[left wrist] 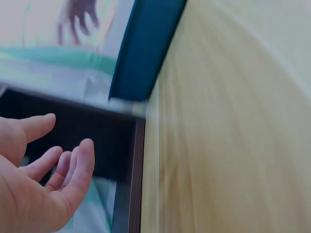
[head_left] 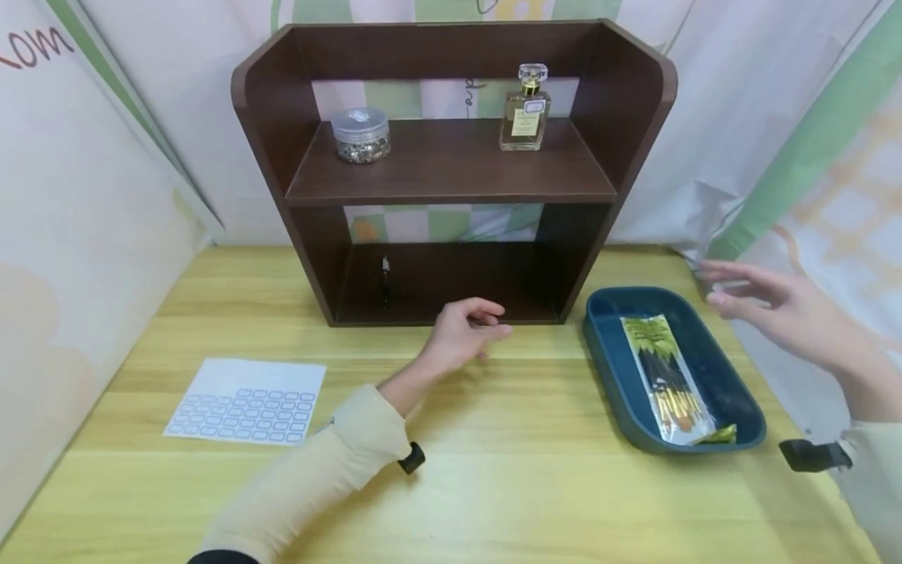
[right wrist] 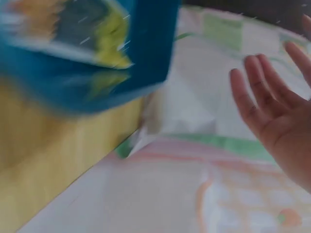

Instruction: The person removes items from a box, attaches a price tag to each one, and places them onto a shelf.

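My left hand (head_left: 465, 333) hovers in front of the lower shelf's front edge, fingers loosely bent and holding nothing. Past the right rim of a blue tray (head_left: 613, 392), my right hand (head_left: 782, 309) is raised in the air; its fingers (right wrist: 262, 90) look spread and hold nothing in the right wrist view. Inside the tray lies a clear packet of paintbrushes (head_left: 665, 380) with a green top. The dark brown shelf unit (head_left: 451, 196) stands at the back of the table. A small dark, slim item (head_left: 385, 278) is on its lower level at the left.
On the upper shelf are a clear lidded jar (head_left: 361, 137) of small metallic pieces and a perfume bottle (head_left: 524, 110) with a small label. A sheet of blue-bordered labels (head_left: 247, 401) lies on the wooden table (head_left: 493, 486) at left. Printed curtains (head_left: 810, 141) hang around the table.
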{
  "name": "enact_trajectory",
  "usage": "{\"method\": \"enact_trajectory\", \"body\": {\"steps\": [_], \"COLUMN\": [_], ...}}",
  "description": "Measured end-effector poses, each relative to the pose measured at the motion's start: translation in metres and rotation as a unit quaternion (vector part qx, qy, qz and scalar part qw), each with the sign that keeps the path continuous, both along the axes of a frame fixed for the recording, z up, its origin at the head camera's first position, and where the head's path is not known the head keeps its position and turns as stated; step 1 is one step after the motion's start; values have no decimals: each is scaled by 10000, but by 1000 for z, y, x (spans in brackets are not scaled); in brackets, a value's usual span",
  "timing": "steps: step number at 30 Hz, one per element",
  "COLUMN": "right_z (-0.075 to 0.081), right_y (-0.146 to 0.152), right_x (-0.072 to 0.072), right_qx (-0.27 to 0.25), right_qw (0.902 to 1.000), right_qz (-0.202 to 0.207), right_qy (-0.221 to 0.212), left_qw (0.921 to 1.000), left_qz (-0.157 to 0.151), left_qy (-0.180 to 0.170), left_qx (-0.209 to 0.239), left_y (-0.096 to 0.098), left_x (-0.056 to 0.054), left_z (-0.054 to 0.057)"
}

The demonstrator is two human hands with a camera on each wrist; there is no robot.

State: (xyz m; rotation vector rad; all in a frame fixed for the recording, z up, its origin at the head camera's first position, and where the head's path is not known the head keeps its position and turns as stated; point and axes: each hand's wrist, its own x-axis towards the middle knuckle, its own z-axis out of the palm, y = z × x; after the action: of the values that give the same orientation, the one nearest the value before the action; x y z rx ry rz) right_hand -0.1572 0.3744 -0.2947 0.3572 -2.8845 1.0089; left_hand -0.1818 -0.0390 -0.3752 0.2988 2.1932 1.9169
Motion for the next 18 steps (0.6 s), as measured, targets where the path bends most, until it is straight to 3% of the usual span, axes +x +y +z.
{"method": "enact_trajectory", "body": {"steps": [4,8,14,18], "right_z": [-22,-39,-57,-65], "right_y": [19,31,38,41], "right_x": [7,9,11,11], "right_qx": [534,611,312,349], "right_qw": [9981,9976,9980,9962], "right_qz": [-144,-78,133,72], "right_qy": [-271,-300,-524,-797], "left_qw": [9985,9913,9712,9534], "left_qz": [-428,-759,-1091,-1204], "left_qy": [-84,-521,-1227,-1713], "left_qx": [339,943,1729,2172], "left_y": [30,58,88,107], "left_x": [11,20,24,25], "left_z": [4,6,9,14]}}
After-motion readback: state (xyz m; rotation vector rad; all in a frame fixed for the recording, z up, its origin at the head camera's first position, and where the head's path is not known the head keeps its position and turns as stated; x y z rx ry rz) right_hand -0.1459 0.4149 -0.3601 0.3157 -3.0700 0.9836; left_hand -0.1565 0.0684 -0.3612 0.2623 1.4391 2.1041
